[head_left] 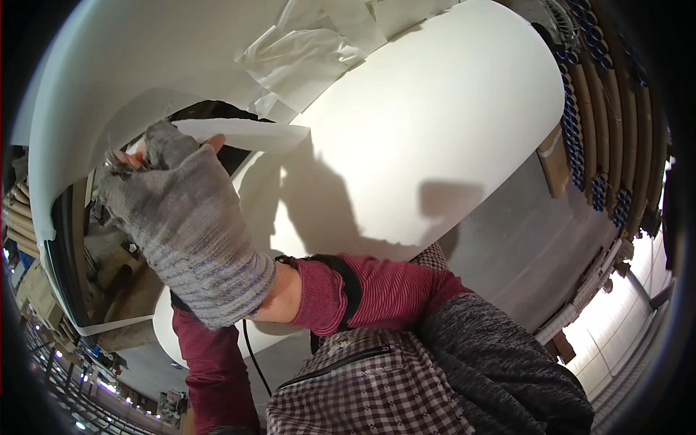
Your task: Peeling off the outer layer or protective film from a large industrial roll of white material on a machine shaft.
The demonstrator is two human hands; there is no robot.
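Observation:
My right hand (pixel 181 192) wears a worn grey knitted glove with frayed finger ends, and bare fingertips poke out. It reaches across to the left, its fingers curled at the raised edge of a white sheet (pixel 268 138). The sheet's lifted strip curls beside a dark gap. My left sleeve (pixel 214 370), dark red, rises from the lower edge and passes behind the right glove, so my left hand is hidden. Beneath both arms lies a broad, smooth white surface (pixel 435 109), with the shadows of my arm and head on it.
Crumpled translucent film (pixel 297 54) lies along the far edge. A large curved white panel (pixel 94 94) stands at the left. Brown tubes with blue ends (pixel 609 109) are stacked at the right. A thin black cable (pixel 250 344) hangs by my checked apron (pixel 377 391). Grey floor (pixel 536 239) shows beyond.

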